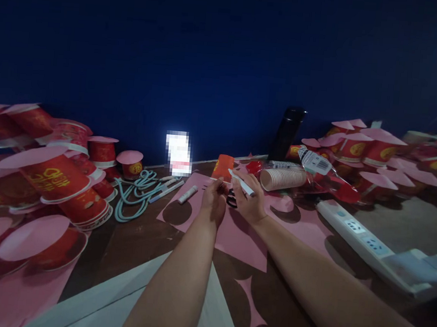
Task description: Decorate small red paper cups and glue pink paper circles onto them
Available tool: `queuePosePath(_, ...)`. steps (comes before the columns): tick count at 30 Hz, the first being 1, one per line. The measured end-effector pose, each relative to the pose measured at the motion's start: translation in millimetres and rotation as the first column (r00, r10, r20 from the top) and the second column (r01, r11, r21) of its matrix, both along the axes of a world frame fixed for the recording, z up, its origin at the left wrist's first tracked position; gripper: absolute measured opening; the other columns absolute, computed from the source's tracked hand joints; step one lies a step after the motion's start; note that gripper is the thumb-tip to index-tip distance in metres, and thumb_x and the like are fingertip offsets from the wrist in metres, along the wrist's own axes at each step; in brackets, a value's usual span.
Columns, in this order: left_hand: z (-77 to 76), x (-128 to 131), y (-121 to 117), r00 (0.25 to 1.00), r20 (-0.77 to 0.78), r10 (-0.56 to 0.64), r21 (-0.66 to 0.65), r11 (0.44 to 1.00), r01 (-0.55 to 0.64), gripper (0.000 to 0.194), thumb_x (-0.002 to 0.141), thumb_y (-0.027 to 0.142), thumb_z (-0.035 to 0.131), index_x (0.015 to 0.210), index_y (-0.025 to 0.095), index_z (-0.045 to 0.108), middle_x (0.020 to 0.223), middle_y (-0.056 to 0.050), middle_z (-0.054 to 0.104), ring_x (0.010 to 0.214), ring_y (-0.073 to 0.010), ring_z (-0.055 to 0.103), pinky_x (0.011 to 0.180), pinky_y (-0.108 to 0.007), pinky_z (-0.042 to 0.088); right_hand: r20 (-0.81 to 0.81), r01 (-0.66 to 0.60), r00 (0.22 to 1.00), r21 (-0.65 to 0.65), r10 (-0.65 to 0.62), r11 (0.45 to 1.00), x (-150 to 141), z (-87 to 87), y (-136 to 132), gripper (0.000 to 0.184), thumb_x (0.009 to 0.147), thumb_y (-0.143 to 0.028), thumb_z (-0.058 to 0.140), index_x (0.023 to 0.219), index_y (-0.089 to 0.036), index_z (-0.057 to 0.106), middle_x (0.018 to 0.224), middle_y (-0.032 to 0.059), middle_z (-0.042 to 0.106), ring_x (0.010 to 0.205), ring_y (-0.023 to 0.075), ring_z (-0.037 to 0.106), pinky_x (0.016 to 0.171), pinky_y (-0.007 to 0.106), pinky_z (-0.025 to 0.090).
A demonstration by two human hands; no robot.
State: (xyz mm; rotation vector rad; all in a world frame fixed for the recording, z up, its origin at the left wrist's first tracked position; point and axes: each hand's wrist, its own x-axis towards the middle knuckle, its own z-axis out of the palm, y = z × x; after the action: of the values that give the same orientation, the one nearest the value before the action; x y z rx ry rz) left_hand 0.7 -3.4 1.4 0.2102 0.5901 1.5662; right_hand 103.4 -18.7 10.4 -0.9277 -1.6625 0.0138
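Note:
My left hand (213, 199) is closed round the lower part of a small orange-red paper cup (223, 167). In my right hand (251, 201) is a slim white tube (242, 182) with a narrow tip pointing at the cup; the frame does not show whether it is a glue tube or a marker. Between and below both hands show the black handles of scissors (232, 199), which rest on a pink paper sheet (240, 241) with round cut-outs. Left of my left hand lies a small white stick with a cap (188, 194).
Red cups topped with pink discs (56, 176) crowd the left, with more cups (356, 144) at the right. Around stand a lit phone (179, 153), a light-blue cable (124, 201), a black bottle (287, 133), stacked cups (283, 179) and a power strip (359, 240).

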Motion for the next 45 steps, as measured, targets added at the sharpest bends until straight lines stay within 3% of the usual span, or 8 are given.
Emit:
queuePosePath(7, 3.2, -0.5, -0.5, 1.000, 0.018, -0.007, -0.002, 1.000, 0.007, 0.013, 0.076, 0.008, 0.059, 0.066, 0.015, 0.054, 0.056, 0.003, 0.048, 0.052, -0.0072, 0.045, 0.057, -0.021, 0.037, -0.016, -0.008, 1.000, 0.011, 0.009, 1.000, 0.3, 0.5, 0.0, 0.023, 0.092, -0.027, 0.052, 0.112, -0.024, 0.063, 0.106, 0.0060, 0.069, 0.098, 0.0219, 0.062, 0.089, 0.040, 0.048)
queuePosePath(27, 2.2, 0.8, 0.5, 0.999, 0.011, -0.050, 0.076, 0.996, 0.049, 0.004, 0.072, 0.008, 0.065, 0.074, 0.012, 0.063, 0.066, 0.001, 0.059, 0.060, -0.0058, 0.053, 0.066, -0.020, 0.040, 0.030, -0.015, 0.999, -0.037, 0.016, 0.999, -2.8, 0.6, -0.5, 0.021, 0.092, -0.028, 0.052, 0.107, -0.023, 0.065, 0.103, 0.0051, 0.071, 0.097, 0.0215, 0.063, 0.088, 0.039, 0.048)
queuePosePath(35, 6.1, 0.2, -0.3, 0.999, 0.048, 0.001, 0.005, 1.000, -0.001, 0.009, 0.076, 0.006, 0.061, 0.070, 0.013, 0.061, 0.068, 0.001, 0.060, 0.060, -0.0055, 0.053, 0.065, -0.019, 0.041, 0.062, -0.025, 0.998, -0.036, 0.027, 0.999, -3.4, 2.8, -2.4, 0.019, 0.093, -0.030, 0.050, 0.100, -0.022, 0.066, 0.099, 0.0058, 0.072, 0.093, 0.0211, 0.065, 0.087, 0.038, 0.048)
queuePosePath(45, 6.1, -0.4, -1.6, 0.999, 0.053, 0.004, 0.010, 1.000, -0.004, 0.010, 0.075, 0.007, 0.062, 0.069, 0.014, 0.059, 0.064, 0.002, 0.057, 0.055, -0.0051, 0.049, 0.059, -0.019, 0.038, 0.046, 0.008, 0.999, -0.013, -0.008, 1.000, -2.0, 0.4, -1.2, 0.020, 0.093, -0.030, 0.049, 0.104, -0.023, 0.065, 0.100, 0.0066, 0.071, 0.095, 0.0220, 0.065, 0.087, 0.038, 0.049)
